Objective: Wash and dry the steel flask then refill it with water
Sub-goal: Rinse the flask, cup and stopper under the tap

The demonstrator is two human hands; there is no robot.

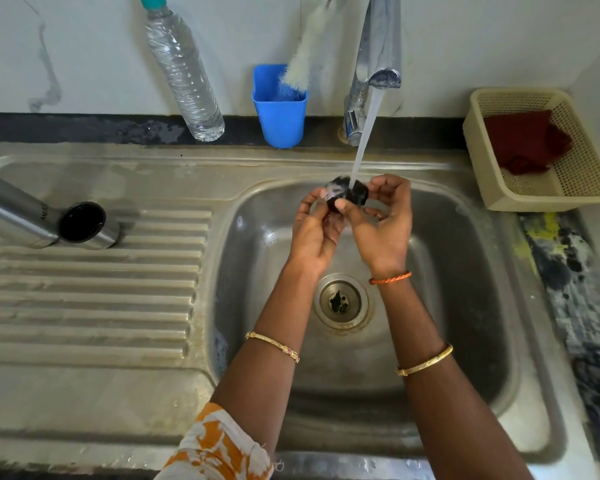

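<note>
I am rinsing the black cap (347,195), gripping it with 2 hands, left hand (314,233) and right hand (383,230); next, I judge, the steel flask (32,216) lying to their left needs washing

Steel flask (14,209) lies on its side on the ribbed drainboard (90,289), open mouth beside its steel cup. Small black stopper (347,195), soapy, sits under the tap stream (364,133) above the basin.
</note>
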